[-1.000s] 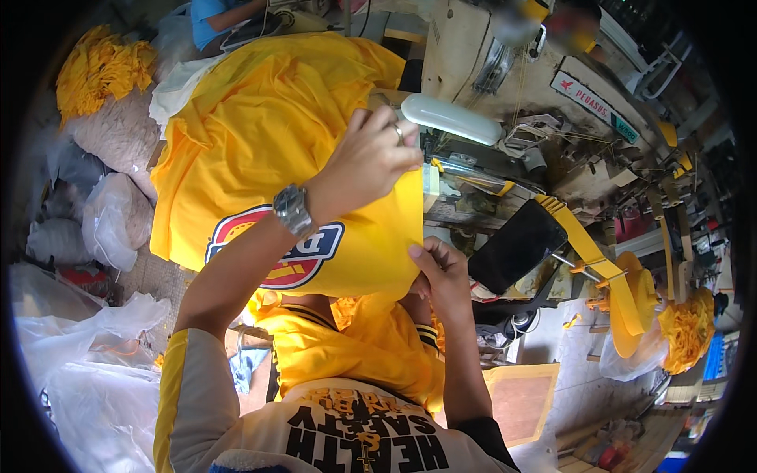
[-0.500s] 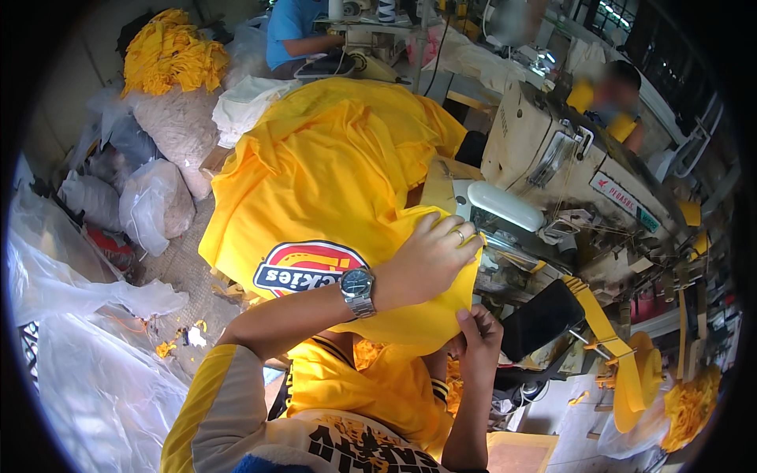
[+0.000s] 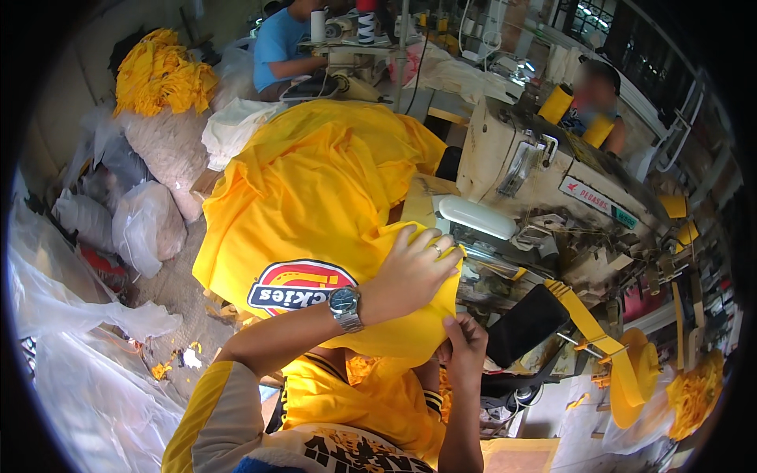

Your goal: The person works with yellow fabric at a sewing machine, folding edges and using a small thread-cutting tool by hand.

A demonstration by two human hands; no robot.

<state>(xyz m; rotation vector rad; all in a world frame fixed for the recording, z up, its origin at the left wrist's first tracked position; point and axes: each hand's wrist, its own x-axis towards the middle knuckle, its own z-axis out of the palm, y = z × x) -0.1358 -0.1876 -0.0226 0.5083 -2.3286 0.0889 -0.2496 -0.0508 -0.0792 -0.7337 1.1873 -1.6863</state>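
A large yellow fabric sheet (image 3: 315, 169) lies in loose folds before the person, left of the sewing machine, its near edge over the lap. Near that edge it bears a printed badge (image 3: 301, 285) in red, white, yellow and dark blue. The left hand (image 3: 416, 272) lies palm down across the sheet's right part, its fingers bent and slightly spread at the border; whether they grip cannot be told. It wears 1 ring (image 3: 435, 249); a round-dialled metal wristwatch (image 3: 344, 300) sits on the wrist. Just below, the thumb and fingers of the right hand (image 3: 465, 340) pinch the sheet's right edge near its lower corner.

Beside the right hand stands a flat black rectangular device (image 3: 529, 325), and next to it a yellow fabric strip (image 3: 585, 317) runs over metal rods. Above is a beige metal sewing machine (image 3: 505, 150) with a white, rounded oblong cover (image 3: 478, 217). At far left, a yellow scrap heap (image 3: 164, 75) tops a bulging pale sack (image 3: 162, 150). Beyond the sheet sits a person in a blue shirt (image 3: 280, 49).
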